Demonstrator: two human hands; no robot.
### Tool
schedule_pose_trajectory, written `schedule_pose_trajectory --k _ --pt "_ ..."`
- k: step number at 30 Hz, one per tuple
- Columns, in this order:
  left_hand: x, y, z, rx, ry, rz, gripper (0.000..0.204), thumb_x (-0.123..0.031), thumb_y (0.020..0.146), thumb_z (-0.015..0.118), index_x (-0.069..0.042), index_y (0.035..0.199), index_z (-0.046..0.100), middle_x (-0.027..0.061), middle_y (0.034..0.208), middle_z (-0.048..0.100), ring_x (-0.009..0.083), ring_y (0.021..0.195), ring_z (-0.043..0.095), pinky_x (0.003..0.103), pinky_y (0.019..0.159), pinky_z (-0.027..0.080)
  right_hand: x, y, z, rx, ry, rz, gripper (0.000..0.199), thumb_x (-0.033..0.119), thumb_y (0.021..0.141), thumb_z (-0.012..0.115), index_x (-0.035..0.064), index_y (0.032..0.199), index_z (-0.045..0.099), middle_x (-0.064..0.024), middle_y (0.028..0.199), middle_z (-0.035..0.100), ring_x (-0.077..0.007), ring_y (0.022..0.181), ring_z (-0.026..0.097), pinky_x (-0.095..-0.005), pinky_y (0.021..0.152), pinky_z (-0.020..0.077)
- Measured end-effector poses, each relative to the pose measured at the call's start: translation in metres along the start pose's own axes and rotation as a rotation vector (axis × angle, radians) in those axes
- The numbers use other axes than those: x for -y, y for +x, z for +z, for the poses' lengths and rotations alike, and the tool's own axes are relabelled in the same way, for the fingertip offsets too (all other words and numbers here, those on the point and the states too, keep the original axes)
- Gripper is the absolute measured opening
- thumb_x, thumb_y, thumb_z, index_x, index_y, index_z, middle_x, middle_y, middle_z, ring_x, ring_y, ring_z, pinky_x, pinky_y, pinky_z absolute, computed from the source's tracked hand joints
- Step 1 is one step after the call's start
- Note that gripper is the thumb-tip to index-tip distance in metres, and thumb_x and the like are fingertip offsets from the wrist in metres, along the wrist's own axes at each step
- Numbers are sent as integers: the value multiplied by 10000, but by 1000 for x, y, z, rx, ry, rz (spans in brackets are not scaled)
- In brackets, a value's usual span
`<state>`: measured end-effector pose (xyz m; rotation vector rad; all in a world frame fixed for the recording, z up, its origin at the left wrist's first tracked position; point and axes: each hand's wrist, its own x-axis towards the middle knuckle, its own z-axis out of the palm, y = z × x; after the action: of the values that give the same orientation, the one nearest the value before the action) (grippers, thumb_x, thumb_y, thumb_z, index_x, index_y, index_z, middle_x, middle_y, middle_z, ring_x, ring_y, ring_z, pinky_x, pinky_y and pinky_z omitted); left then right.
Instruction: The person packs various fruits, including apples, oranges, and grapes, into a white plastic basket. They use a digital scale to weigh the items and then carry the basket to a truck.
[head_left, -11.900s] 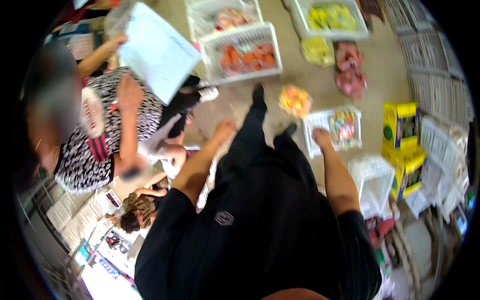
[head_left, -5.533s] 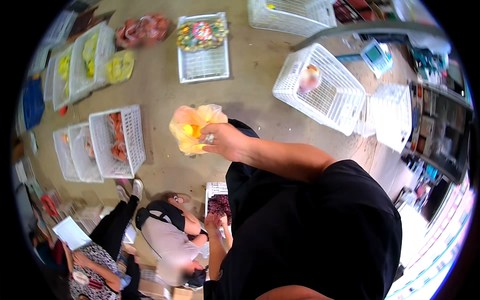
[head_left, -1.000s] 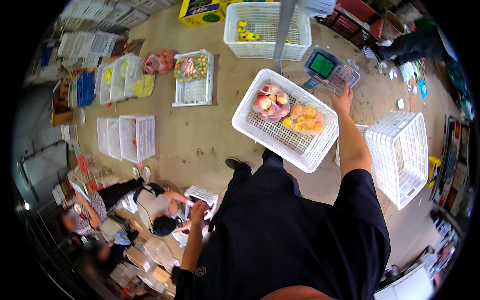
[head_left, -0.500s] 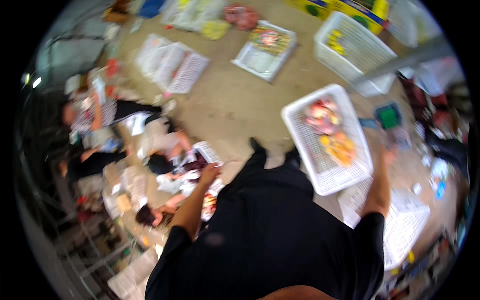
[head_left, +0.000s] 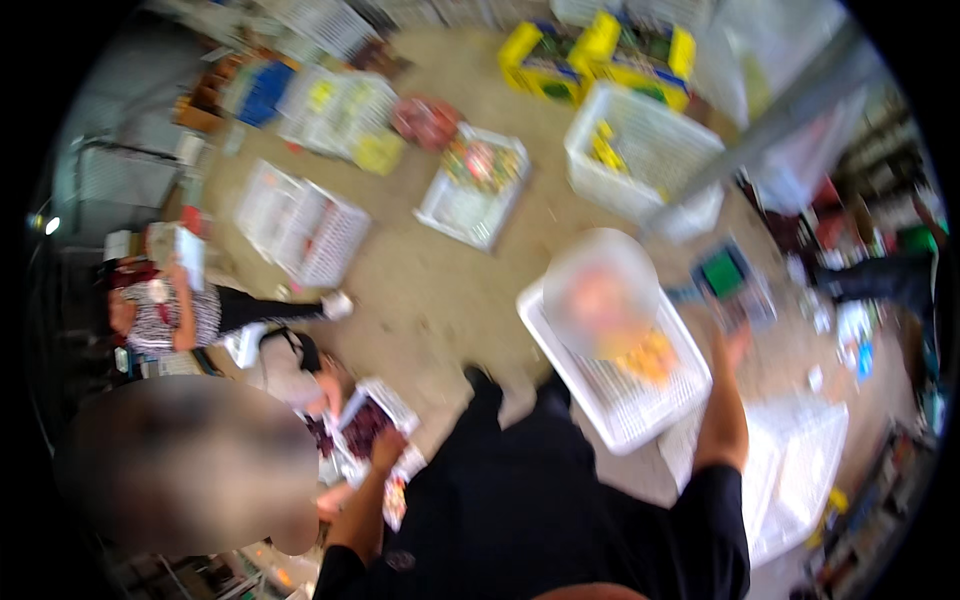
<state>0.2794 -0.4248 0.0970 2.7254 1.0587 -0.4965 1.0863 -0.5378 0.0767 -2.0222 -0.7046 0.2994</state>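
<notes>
My right hand (head_left: 733, 343) hangs just right of a white plastic crate (head_left: 612, 430), apart from it, with blurred fingers that look stretched out. Inside the crate lies a bundle of yellow-orange items (head_left: 647, 356); a round blur covers what sits at its far end. Over on the left, my left hand (head_left: 388, 449) is lowered near a small white basket (head_left: 397, 404) of dark red pieces. Its fingers look bent but are smeared, and I cannot tell whether they hold anything. A tray of mixed red and pale pieces (head_left: 396, 502) is partly hidden by my left forearm.
Ahead stand a shallow white tray (head_left: 470, 217), white perforated crates (head_left: 335, 240) and a deep white crate (head_left: 640, 140) with yellow items. A grey pole (head_left: 750, 130) slants across the right. White crates (head_left: 790, 480) sit by my right arm. People (head_left: 190, 310) are at the left.
The view has swung, so the floor things sit lower and further left. Both arms are lowered at my sides as before. A blurred patch now covers part of the left side.
</notes>
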Motion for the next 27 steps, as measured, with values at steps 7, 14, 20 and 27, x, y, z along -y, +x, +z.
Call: schedule_pose_trajectory --k 7,14,20,27 --pt "-22 16 -30 13 -1586 -919 320 -186 833 618 -66 1121 548 35 889 612 136 730 587 244 586 466 -110 -17 3 -195 -609 167 824 246 684 693 -10 1364 304 -252 1341 382 -400 1241 346 -455 1040 301" --pt "-52 31 -59 109 -1505 -1066 300 -204 845 584 -86 1121 583 -2 908 646 92 715 598 213 565 440 -63 -1 5 -197 -523 408 837 291 696 652 98 1407 255 -241 1438 210 -400 1274 338 -428 1024 348" --pt "-42 30 -61 126 -1508 -1025 276 -151 857 580 -57 1116 564 0 856 611 86 701 580 196 566 440 -61 -11 1 -200 -520 463 843 262 681 645 118 1412 250 -251 1440 190 -414 1246 376 -417 1010 368" --pt "-43 39 -67 71 -1528 -1064 279 -121 857 583 -39 1122 552 10 868 613 87 671 578 182 545 450 -42 -7 3 -186 -488 492 835 240 679 633 110 1409 250 -254 1445 168 -409 1259 361 -415 1010 366"
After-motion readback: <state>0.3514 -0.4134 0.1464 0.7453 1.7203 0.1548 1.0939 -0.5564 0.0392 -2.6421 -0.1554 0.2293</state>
